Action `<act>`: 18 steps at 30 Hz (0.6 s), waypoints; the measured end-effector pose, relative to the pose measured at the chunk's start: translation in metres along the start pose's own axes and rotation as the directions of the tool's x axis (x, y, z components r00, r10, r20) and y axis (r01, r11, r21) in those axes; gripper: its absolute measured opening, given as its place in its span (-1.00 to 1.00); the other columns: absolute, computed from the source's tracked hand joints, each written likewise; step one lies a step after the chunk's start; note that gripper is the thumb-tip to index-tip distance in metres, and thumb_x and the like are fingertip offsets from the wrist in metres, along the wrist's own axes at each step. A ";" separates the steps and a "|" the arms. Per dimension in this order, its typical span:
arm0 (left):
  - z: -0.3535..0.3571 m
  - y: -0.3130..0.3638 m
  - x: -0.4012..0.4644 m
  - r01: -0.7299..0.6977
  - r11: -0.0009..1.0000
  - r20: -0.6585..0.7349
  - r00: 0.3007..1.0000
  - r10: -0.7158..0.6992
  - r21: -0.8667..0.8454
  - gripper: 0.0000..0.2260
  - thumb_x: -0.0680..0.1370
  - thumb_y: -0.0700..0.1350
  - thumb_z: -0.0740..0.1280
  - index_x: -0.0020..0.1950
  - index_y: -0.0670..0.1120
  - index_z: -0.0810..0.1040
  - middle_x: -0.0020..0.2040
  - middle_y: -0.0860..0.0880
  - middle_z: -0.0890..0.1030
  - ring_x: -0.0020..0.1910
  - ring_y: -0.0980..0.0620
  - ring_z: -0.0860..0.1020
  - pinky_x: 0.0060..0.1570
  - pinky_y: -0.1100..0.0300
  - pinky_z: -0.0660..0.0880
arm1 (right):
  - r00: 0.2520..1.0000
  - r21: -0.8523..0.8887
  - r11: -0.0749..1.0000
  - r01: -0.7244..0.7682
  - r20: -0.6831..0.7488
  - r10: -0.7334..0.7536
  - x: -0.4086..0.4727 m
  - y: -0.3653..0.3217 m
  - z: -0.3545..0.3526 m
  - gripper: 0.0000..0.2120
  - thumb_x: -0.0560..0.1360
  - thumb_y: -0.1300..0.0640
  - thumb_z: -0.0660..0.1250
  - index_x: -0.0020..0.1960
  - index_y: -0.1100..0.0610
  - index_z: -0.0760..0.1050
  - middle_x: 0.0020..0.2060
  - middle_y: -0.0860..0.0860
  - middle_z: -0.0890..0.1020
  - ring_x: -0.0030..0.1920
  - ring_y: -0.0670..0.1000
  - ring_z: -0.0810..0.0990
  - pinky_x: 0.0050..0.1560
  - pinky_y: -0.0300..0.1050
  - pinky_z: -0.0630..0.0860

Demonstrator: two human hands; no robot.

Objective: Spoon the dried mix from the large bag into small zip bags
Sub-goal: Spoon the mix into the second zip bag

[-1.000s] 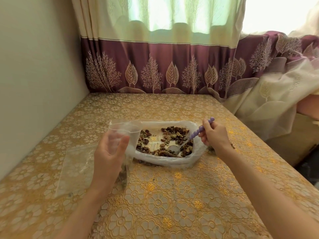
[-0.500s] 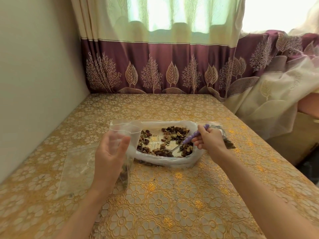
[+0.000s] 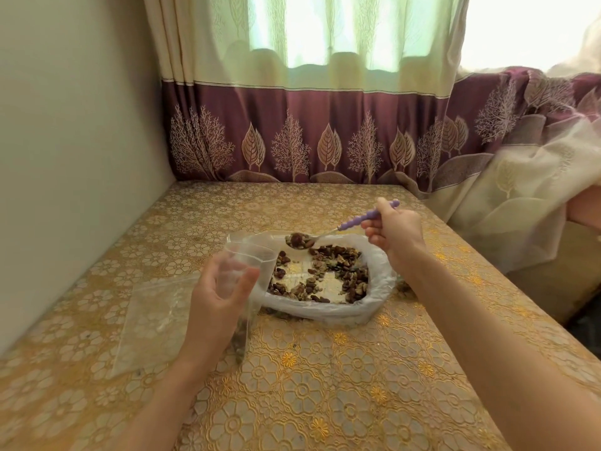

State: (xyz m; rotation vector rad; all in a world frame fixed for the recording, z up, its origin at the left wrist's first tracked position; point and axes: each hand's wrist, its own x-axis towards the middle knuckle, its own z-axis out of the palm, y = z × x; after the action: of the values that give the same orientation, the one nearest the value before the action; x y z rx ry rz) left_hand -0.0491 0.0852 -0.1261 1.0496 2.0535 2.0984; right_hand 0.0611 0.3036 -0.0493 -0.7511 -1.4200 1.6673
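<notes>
The large clear bag lies spread wide on the table with brown dried mix scattered inside it. My right hand grips the purple handle of a metal spoon, whose bowl, heaped with mix, hangs above the bag's far left edge. My left hand holds a small clear zip bag upright with its mouth wide, just left of the spoon's bowl. A little mix sits in that bag's bottom.
Flat clear zip bags lie on the gold floral tablecloth left of my left hand. A wall borders the table's left side and a curtain hangs at the back. The table's right edge drops off beside a draped cloth.
The spoon was down in the large bag, scooping. My right hand has lifted it, loaded with mix, up and leftward toward the small bag's mouth. My left hand has hardly moved.
</notes>
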 end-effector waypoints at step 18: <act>0.000 -0.002 0.001 0.032 0.998 0.016 0.999 -0.031 -0.048 -0.65 0.39 0.19 0.35 0.13 0.14 0.48 0.01 0.25 0.62 -0.01 0.27 0.58 -0.01 0.24 0.52 | 0.737 -0.078 0.775 0.627 0.382 -0.558 -0.050 -0.025 0.070 -0.71 0.60 0.18 0.21 -0.28 0.23 0.47 -0.49 0.00 0.61 -0.54 -0.02 0.48 -0.58 -0.21 0.39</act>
State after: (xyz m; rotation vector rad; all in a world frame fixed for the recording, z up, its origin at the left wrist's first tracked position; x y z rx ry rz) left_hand -0.0505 0.0853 -0.1272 1.0167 1.9893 2.1069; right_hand 0.0320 0.2266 -0.0145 -0.0572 -1.8512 1.1756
